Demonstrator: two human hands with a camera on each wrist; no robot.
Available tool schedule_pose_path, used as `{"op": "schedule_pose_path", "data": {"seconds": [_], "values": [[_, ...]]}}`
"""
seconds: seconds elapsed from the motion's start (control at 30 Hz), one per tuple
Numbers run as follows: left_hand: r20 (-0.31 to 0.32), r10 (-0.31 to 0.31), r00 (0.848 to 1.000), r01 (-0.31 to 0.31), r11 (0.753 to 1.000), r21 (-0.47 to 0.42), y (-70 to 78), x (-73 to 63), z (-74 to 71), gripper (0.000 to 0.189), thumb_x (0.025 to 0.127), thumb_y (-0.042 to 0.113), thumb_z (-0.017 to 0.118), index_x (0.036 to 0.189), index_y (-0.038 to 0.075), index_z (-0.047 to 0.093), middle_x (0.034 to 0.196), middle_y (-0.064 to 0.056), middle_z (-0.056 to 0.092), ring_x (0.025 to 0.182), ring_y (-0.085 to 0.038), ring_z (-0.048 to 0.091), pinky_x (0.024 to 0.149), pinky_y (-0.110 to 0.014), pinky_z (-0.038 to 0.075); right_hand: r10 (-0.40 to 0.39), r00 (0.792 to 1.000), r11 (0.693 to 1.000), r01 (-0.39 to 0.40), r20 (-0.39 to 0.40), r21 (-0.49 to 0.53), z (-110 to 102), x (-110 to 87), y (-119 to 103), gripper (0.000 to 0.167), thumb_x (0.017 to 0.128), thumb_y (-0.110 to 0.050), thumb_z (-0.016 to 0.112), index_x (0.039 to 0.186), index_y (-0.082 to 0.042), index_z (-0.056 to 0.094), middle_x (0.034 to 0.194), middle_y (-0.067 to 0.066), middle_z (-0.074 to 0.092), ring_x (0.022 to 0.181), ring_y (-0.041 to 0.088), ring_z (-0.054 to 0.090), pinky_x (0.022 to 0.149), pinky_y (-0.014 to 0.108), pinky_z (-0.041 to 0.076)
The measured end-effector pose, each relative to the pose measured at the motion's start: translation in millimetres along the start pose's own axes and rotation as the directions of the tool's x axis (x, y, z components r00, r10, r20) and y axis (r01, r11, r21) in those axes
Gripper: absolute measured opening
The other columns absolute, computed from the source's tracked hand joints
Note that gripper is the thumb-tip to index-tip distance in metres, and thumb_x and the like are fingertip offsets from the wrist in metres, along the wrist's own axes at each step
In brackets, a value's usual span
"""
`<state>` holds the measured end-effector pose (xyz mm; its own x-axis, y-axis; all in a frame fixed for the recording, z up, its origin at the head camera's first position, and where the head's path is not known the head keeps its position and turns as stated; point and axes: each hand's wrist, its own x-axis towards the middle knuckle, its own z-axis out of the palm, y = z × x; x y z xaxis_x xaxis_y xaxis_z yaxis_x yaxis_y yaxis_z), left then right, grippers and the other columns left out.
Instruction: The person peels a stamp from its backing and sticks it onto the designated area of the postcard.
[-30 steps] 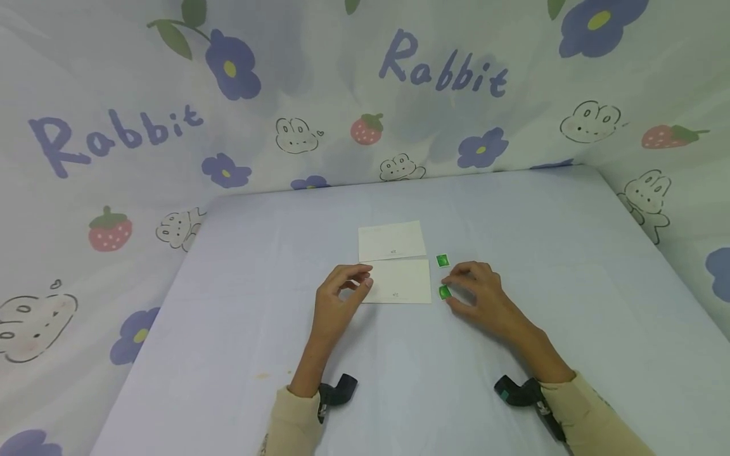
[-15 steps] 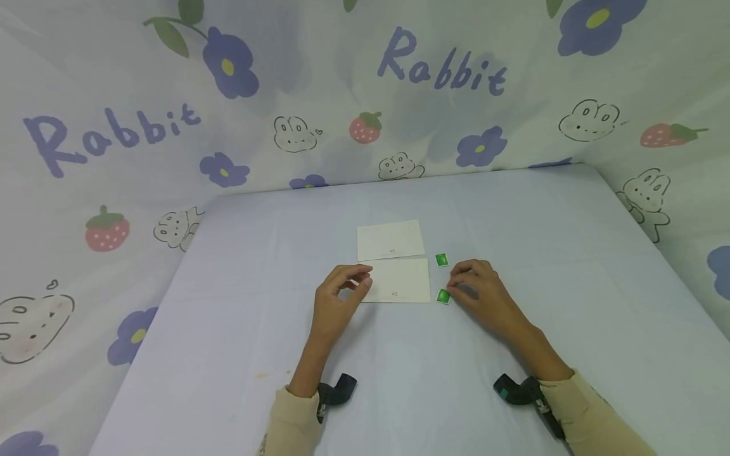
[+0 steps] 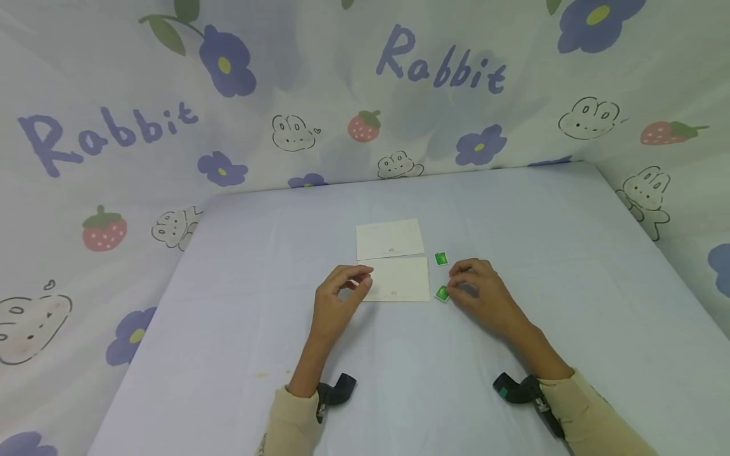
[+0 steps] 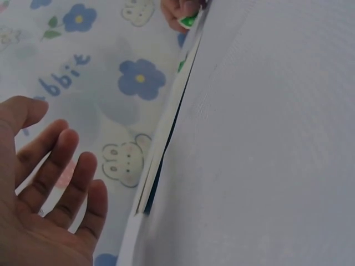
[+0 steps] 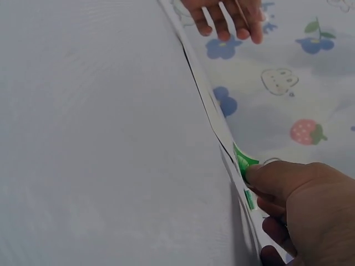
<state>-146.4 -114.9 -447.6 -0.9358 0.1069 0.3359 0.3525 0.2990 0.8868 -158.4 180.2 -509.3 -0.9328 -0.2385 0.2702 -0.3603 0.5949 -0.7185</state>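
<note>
Thumb and forefinger of the right hand (image 3: 485,292) are close together and pinch the near green square (image 3: 441,294) at its right corner; I suppose it is taken by the border so that most of its face remains uncovered. In the head view this square looks turned like a diamond; in the right wrist view it seems to curl, perhaps because it is thin and the pinch carries only one side. The other fingers of this hand are bent and appear to hold nothing. If the lower card (image 3: 402,280) is the centre of a clock, the near green square is between three and four o'clock, just beside the card but apart from it. The far green square (image 3: 441,258) lies on the white table (image 3: 228,304) at about two o'clock, maybe placed there for easy reach of the right hand. The upper card (image 3: 390,237) is at twelve o'clock, its edge along the lower card; whether they touch or overlap, I cannot tell. At nine o'clock the left hand (image 3: 338,299) is by the card's left edge, fingers relaxed and spread a little, holding nothing. Probably it is placed so near because such a light card shifts easily, but contact is not clear.
</note>
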Motion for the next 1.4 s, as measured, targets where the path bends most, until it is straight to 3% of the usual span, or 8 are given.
{"op": "schedule_pose_path", "data": {"seconds": [0.23, 0.33, 0.53, 0.8, 1.03, 1.4], "values": [[0.018, 0.012, 1.0, -0.012, 1.0, -0.002, -0.4, -1.4, 1.8, 0.017, 0.093, 0.003, 0.07, 0.109, -0.002, 0.072, 0.103, -0.013, 0.067, 0.096, -0.021, 0.061, 0.083, -0.052, 0.051, 0.065, 0.997, 0.997, -0.063, -0.035, 0.051, -4.7, -0.7, -6.7, 0.009, 0.086, -0.005, 0.079, 0.091, -0.011, 0.073, 0.116, 0.001, 0.061, 0.122, 0.024, 0.047, 0.1, 0.046, 0.044], [0.022, 0.038, 0.999, -0.037, 0.999, -0.006, -10.8, -1.6, 6.0, 0.018, 0.092, 0.004, 0.071, 0.11, 0.002, 0.073, 0.103, -0.01, 0.068, 0.095, -0.022, 0.062, 0.081, -0.053, 0.052, 0.07, 0.996, 0.994, -0.066, -0.048, 0.087, -6.6, -1.5, -9.1, 0.008, 0.087, -0.006, 0.078, 0.091, -0.01, 0.073, 0.116, 0.002, 0.062, 0.121, 0.024, 0.048, 0.098, 0.041, 0.044], [0.056, 0.064, 0.996, -0.064, 0.998, 0.001, -32.1, -2.6, 13.7, 0.019, 0.094, 0.017, 0.073, 0.113, 0.016, 0.074, 0.105, 0.004, 0.068, 0.097, -0.014, 0.062, 0.082, -0.039, 0.053, 0.062, 0.995, 0.991, -0.053, -0.076, 0.125, -9.9, -2.5, -13.8, 0.008, 0.087, -0.005, 0.078, 0.09, -0.01, 0.073, 0.114, 0.003, 0.063, 0.116, 0.021, 0.051, 0.089, 0.028, 0.044], [0.104, 0.073, 0.992, -0.071, 0.997, -0.018, -30.1, -5.8, 19.4, 0.021, 0.093, 0.022, 0.074, 0.113, 0.015, 0.074, 0.106, 0.006, 0.068, 0.097, -0.014, 0.062, 0.081, -0.039, 0.052, 0.072, 0.993, 0.988, -0.058, -0.09, 0.144, -11.1, -5.0, -23.3, 0.007, 0.087, -0.01, 0.079, 0.092, -0.011, 0.073, 0.113, -0.001, 0.064, 0.113, 0.015, 0.052, 0.086, 0.024, 0.047], [0.121, 0.102, 0.987, -0.104, 0.995, 0.01, -26.3, -7.6, 23.1, 0.021, 0.093, 0.02, 0.074, 0.114, 0.017, 0.073, 0.108, 0.002, 0.069, 0.097, -0.013, 0.062, 0.08, -0.04, 0.053, 0.057, 0.992, 0.985, -0.038, -0.111, 0.168, -8.3, -8.2, -28.9, 0.008, 0.087, -0.011, 0.079, 0.092, -0.014, 0.074, 0.112, -0.003, 0.065, 0.108, 0.013, 0.054, 0.084, 0.028, 0.047], [0.14, 0.131, 0.981, -0.135, 0.991, 0.022, -24.4, -10.2, 28.9, 0.022, 0.092, 0.019, 0.074, 0.114, 0.018, 0.073, 0.106, 0.008, 0.067, 0.096, -0.013, 0.061, 0.08, -0.037, 0.054, 0.061, 0.993, 0.98, -0.04, -0.104, 0.195, -6.9, -9.0, -36.8, 0.006, 0.088, -0.011, 0.079, 0.091, -0.014, 0.074, 0.111, -0.003, 0.065, 0.105, 0.012, 0.056, 0.085, 0.03, 0.048]]}}
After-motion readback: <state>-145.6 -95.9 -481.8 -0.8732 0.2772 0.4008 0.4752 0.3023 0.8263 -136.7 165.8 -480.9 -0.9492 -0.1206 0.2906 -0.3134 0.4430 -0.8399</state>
